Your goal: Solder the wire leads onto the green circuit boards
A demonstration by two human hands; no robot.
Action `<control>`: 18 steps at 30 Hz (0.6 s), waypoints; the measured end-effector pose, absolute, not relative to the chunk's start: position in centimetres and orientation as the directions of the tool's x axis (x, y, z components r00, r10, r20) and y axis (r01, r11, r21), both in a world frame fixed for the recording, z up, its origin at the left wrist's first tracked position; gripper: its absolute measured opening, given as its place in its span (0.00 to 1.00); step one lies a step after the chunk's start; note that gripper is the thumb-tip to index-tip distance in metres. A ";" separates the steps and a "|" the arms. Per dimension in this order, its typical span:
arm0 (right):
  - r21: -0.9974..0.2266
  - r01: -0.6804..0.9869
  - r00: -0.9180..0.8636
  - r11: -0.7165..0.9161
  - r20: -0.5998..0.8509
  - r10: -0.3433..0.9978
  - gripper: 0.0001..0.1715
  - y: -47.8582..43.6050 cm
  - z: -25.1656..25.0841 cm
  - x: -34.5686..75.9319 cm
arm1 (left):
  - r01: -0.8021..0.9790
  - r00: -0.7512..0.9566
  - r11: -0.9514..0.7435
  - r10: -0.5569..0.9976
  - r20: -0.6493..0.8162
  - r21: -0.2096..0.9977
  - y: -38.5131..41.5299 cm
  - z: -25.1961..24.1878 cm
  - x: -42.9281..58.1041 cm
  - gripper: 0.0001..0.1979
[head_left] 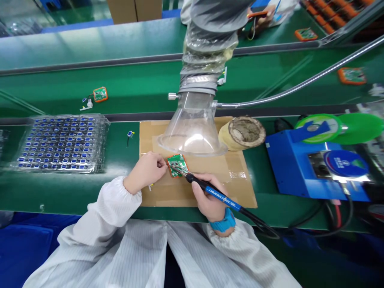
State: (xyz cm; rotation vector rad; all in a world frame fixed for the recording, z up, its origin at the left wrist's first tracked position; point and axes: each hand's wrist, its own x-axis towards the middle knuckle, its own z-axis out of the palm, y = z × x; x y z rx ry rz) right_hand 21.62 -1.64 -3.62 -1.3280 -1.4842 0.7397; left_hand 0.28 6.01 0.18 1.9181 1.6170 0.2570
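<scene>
On a sheet of brown cardboard (pixel 237 188) lies a small green circuit board (pixel 179 161) in an orange frame. My right hand (pixel 210 202), with a blue band at its wrist, grips a black and blue soldering iron (pixel 220 195), its tip over the middle of the board. At the board's left edge, the fingers of my left hand (pixel 147 173) are pinched together; whatever is between them is too small to make out. Under that hand, a small white and yellow piece (pixel 150 187) shows on the cardboard.
A clear fume hood (pixel 193 124) hangs just beyond the board. Right of it are a hollow yellowish pot (pixel 246 133) and a blue machine with a reel (pixel 285 168). Stacked trays of small parts (pixel 60 144) stand left. Framed boards (pixel 100 94) lie behind; a co-worker's hand (pixel 265 18) is across.
</scene>
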 end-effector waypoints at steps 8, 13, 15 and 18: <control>-0.894 0.379 0.066 0.240 0.285 0.956 0.05 -1.3 -3.6 21.5 | 0.821 0.247 -0.061 0.934 -0.257 0.567 6.1 0.8 0.5 0.09; -0.894 0.366 0.080 0.257 0.305 0.949 0.06 -1.4 -3.7 21.5 | 0.824 0.241 -0.051 0.933 -0.268 0.565 6.1 0.7 0.5 0.09; -0.891 0.370 0.078 0.262 0.310 0.947 0.07 -1.4 -3.7 21.5 | 0.825 0.246 -0.056 0.932 -0.268 0.563 6.1 0.7 0.5 0.09; -0.881 0.392 0.065 0.267 0.316 0.947 0.06 -1.3 -3.4 21.4 | 0.832 0.244 -0.060 0.932 -0.267 0.552 6.1 0.7 0.6 0.10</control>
